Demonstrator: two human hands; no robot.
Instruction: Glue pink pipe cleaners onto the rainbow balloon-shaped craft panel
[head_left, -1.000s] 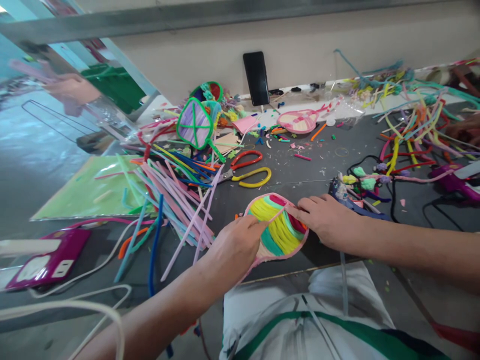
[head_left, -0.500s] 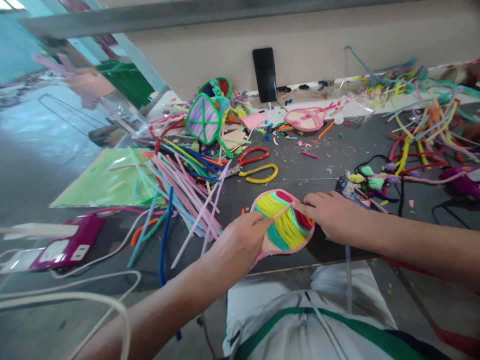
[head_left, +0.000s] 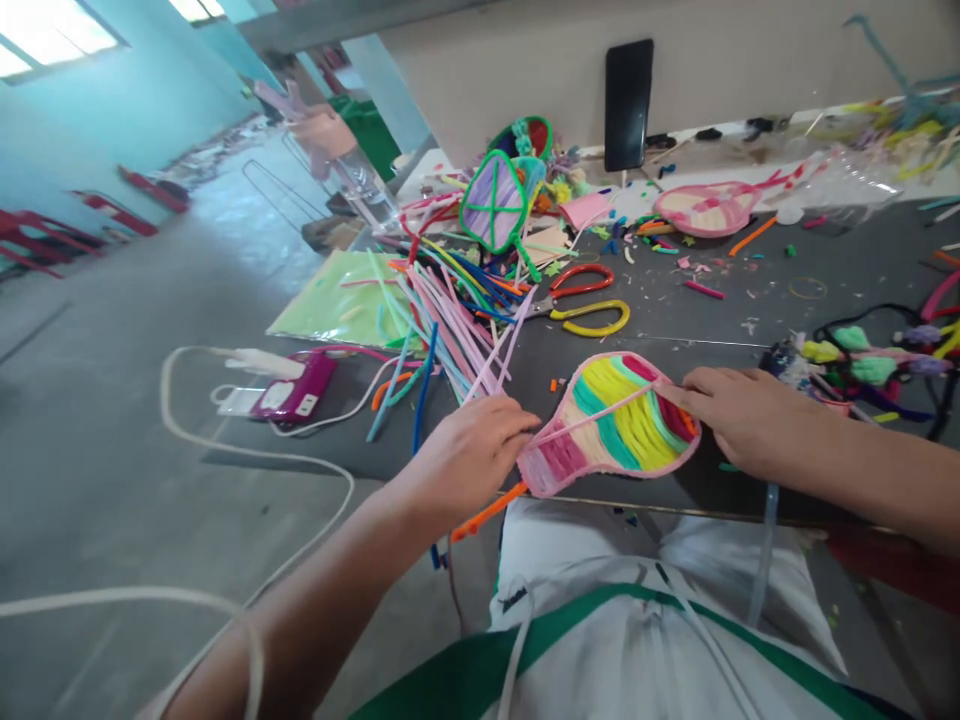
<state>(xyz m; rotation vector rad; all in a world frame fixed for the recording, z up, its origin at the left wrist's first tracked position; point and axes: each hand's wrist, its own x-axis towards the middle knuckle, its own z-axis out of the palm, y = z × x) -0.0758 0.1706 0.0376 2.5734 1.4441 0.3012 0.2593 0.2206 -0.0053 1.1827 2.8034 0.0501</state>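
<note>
A flat craft piece point(head_left: 630, 410) shaped like a light bulb, striped in yellow, teal, red, cream and mauve with a pink fuzzy border, lies near the table's front edge. Across its face runs a thin pink pipe cleaner point(head_left: 600, 414), stretched between both hands. My left hand point(head_left: 480, 450) is closed on its lower end beside the narrow, mauve part; the fingertips are partly hidden. At the wide end, the fingers of my right hand point(head_left: 742, 415) pinch the other end against the red stripes. An orange pipe cleaner point(head_left: 491, 512) sticks out below my left hand.
Scissors point(head_left: 589, 300) with red and yellow handles lie beyond the piece. Loose pipe cleaners point(head_left: 457, 320) are heaped to the left, near a purple power strip point(head_left: 296, 388) with white cables. A phone point(head_left: 628, 105) leans against the back panel, and a pink-edged craft piece point(head_left: 709, 208) lies behind.
My left hand has slid along the pink pipe cleaner toward the narrow end, uncovering more of it and the mauve part. My right hand stays at the wide end. The view has swung left.
</note>
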